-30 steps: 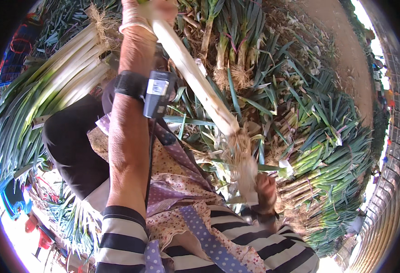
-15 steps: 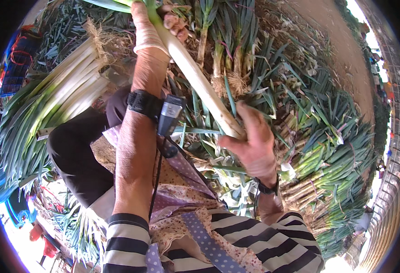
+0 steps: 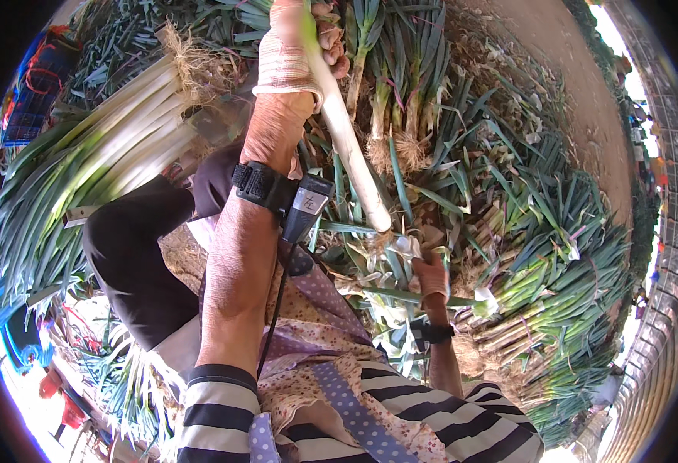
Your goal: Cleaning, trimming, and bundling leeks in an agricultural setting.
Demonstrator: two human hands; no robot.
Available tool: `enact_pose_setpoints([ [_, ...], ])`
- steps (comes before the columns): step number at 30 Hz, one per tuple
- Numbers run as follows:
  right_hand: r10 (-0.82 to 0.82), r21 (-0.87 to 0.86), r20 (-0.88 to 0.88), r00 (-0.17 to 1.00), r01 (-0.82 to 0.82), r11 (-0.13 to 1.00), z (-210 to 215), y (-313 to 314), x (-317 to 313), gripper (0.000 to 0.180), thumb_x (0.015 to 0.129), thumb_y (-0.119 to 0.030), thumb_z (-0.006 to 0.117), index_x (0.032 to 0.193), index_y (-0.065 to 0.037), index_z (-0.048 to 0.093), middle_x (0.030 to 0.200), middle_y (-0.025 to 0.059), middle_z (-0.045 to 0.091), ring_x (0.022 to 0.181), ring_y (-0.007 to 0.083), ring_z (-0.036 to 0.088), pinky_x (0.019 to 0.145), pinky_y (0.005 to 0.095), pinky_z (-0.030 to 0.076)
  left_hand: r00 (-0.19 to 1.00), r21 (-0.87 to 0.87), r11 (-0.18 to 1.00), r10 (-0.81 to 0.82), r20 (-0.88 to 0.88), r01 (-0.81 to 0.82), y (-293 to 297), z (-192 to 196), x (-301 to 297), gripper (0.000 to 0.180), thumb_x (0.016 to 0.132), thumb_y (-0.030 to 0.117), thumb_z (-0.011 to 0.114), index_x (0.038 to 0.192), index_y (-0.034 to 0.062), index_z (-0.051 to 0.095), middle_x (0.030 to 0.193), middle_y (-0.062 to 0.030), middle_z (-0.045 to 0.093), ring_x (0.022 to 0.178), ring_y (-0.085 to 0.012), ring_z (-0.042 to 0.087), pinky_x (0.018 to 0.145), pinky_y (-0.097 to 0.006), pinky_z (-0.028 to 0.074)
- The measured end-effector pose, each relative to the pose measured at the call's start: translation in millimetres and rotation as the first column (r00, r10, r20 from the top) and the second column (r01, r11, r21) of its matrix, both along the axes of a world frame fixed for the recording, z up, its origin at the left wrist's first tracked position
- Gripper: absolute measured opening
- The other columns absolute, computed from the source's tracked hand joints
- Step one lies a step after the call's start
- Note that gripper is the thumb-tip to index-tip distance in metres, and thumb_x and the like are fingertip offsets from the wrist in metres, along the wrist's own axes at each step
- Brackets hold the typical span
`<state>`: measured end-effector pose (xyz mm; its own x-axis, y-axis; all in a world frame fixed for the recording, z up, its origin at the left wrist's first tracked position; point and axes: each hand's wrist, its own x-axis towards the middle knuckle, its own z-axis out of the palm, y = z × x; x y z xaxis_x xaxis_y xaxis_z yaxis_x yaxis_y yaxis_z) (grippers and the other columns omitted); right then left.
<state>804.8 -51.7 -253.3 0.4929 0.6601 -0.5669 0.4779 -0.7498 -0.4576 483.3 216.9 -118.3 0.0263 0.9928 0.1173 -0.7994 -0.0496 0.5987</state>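
While the leek hangs slanted above the leek pile, left hand is wrapped around its upper stalk; right hand, earlier gripping mid-stalk, now pinches at root end. No containers seen.

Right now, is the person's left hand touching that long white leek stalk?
Touching. The head view shows the left hand, in a pale glove, closed around the upper part of the leek stalk, with its fingers wrapped over it.
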Motion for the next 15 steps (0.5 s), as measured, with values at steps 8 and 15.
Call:
enact_pose_setpoints([
  [8, 0.42, 0.68, -0.004, 0.907, -0.305, 0.667, 147.6, 112.9, -100.6, 0.065, 0.068, -0.015, 0.081, 0.123, 0.001, 0.051, 0.122, 0.0184, 0.054, 0.103, 0.023, 0.059, 0.086, 0.0297, 0.051, 0.998, 0.016, 1.0, -0.009, -0.054, 0.01, -5.8, 4.8, 13.1, 0.063, 0.082, 0.063, 0.055, 0.11, 0.0066, 0.053, 0.061, 0.0026, 0.047, 0.05, -0.0123, 0.045, 0.046, -0.03, 0.037],
  [15, 0.609, 0.739, 0.283, 0.741, -0.573, 0.354, 136.3, 173.4, -154.6, 0.074, 0.06, -0.017, 0.086, 0.122, 0.0, 0.051, 0.114, 0.0139, 0.06, 0.097, 0.0201, 0.06, 0.087, 0.0311, 0.048, 0.973, -0.214, 0.963, 0.119, -0.198, -0.161, -12.2, 10.8, 21.3, 0.067, 0.073, 0.067, 0.063, 0.106, 0.0089, 0.057, 0.073, -0.0011, 0.053, 0.059, -0.0157, 0.049, 0.054, -0.033, 0.043],
])
